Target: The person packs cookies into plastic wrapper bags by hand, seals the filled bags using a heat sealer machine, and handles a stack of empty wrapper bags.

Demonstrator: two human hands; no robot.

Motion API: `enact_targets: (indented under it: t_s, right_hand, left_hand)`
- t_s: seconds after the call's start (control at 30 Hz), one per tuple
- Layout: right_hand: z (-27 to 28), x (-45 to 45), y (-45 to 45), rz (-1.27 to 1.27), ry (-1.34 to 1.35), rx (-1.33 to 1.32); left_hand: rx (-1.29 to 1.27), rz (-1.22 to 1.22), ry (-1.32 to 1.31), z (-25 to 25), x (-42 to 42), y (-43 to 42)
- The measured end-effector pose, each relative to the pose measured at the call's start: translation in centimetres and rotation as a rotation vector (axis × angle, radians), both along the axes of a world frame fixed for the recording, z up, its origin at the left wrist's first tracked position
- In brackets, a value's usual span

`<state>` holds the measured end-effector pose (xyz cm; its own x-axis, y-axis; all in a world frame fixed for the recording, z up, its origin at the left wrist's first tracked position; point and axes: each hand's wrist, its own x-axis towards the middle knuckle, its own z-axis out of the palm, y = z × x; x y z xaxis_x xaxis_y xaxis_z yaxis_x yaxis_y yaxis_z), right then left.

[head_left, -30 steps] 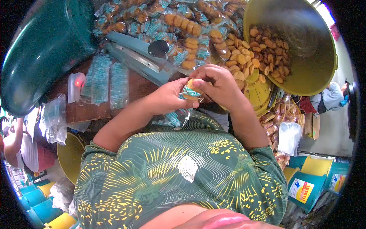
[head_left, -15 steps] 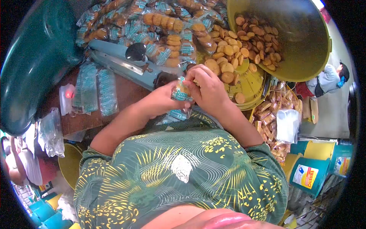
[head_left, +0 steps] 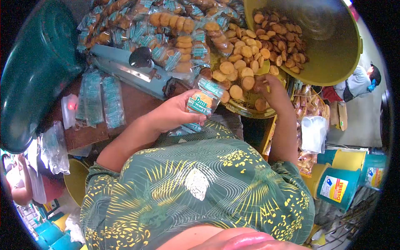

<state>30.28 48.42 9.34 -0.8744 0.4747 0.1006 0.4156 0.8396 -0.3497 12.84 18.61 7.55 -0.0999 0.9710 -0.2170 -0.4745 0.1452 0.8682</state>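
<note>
My left hand (head_left: 177, 110) is closed on a clear plastic packet (head_left: 201, 102) printed "Dms Bakery" in teal, with a pale biscuit showing inside. The packet's upper end stands loose above my fingers. My right hand (head_left: 270, 89) is over the edge of the yellow tray (head_left: 250, 111), among loose round biscuits (head_left: 239, 64). Its fingers are bent downward and blurred, so I cannot see whether they hold a biscuit. More biscuits (head_left: 287, 37) spill out of a tilted yellow tub (head_left: 329, 50) behind that hand.
A blue bag sealer (head_left: 129, 73) with a black knob lies left of my hands. Behind it are heaped filled biscuit packets (head_left: 166, 37). Flat printed bags (head_left: 102, 98) lie on the brown table (head_left: 89, 135). A dark green tub (head_left: 41, 71) stands far left; packed goods (head_left: 306, 160) sit right.
My right hand has let go of the packet and moved right to the loose biscuits. My left hand keeps the packet, whose printed front now faces me.
</note>
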Motion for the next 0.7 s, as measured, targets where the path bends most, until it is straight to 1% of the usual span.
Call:
enact_targets:
  t_s: [0.07,0.17,0.2,0.3,0.37,0.47,0.57,0.67,0.7]
  right_hand:
    - [-0.5,0.1,1.4,-0.14,-0.095,-0.162]
    - [-1.0,-0.1,2.3,-0.104,0.278,-0.222]
    - [-0.7,-0.6,1.8,-0.119,0.36,-0.266]
    - [2.3,-3.4,-3.2,0.161,0.602,-0.667]
    - [3.4,-5.0,-6.1,0.326,0.418,-0.608]
    - [4.5,-6.9,-8.8,0.672,0.164,-0.511]
    - [4.4,-7.6,-9.9,0.586,0.243,-0.402]
    - [2.8,-7.6,-9.3,0.314,0.405,-0.716]
    - [2.4,-7.7,-8.9,0.278,0.441,-0.717]
  left_hand:
    - [-0.04,0.015,0.028,0.3,0.2,0.1]
    - [0.02,0.0,0.103,-0.6,0.2,0.4]
    - [0.029,0.002,0.145,-0.6,0.2,0.5]
    - [0.048,-0.013,0.234,-0.2,0.5,0.6]
    - [0.061,-0.033,0.244,-0.1,0.6,0.7]
    - [0.051,-0.014,0.28,-0.3,0.8,0.5]
    - [0.02,0.016,0.286,-0.4,0.6,0.0]
    - [-0.001,0.06,0.23,0.0,0.3,-0.4]
    - [0.012,0.062,0.267,0.0,0.2,-0.4]
